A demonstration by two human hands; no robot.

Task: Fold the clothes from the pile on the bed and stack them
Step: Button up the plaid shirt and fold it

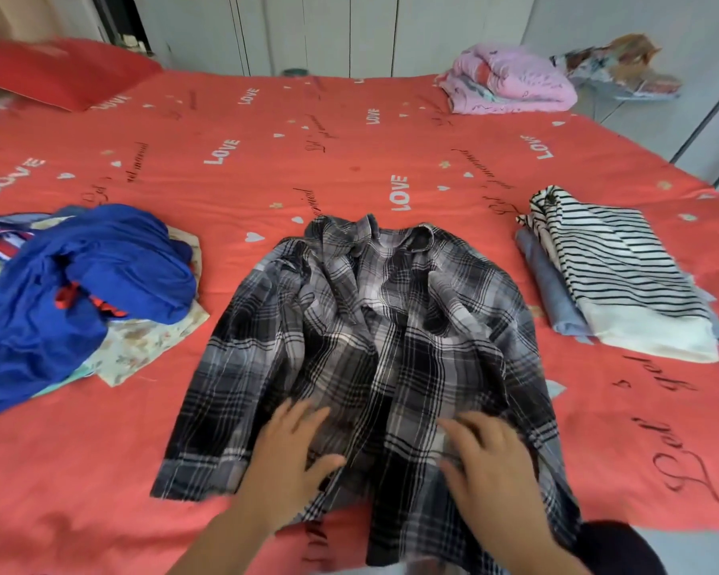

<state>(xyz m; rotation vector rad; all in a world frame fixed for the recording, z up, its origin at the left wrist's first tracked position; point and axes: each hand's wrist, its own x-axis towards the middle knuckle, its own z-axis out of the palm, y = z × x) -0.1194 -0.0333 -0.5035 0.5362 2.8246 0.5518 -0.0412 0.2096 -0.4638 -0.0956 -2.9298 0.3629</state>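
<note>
Pressing flat on the plaid shirt [362, 338], left hand [285, 458] and right hand [484, 471] lie spread-fingered, gripping nothing; the folded stack [615, 276] sits right, the unfolded pile [79, 292] left.

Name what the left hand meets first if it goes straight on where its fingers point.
The left hand lies flat on the shirt. Going on, it would likely first meet that shirt's rumpled folds at the chest, then the collar; nothing else lies in that line.
</note>
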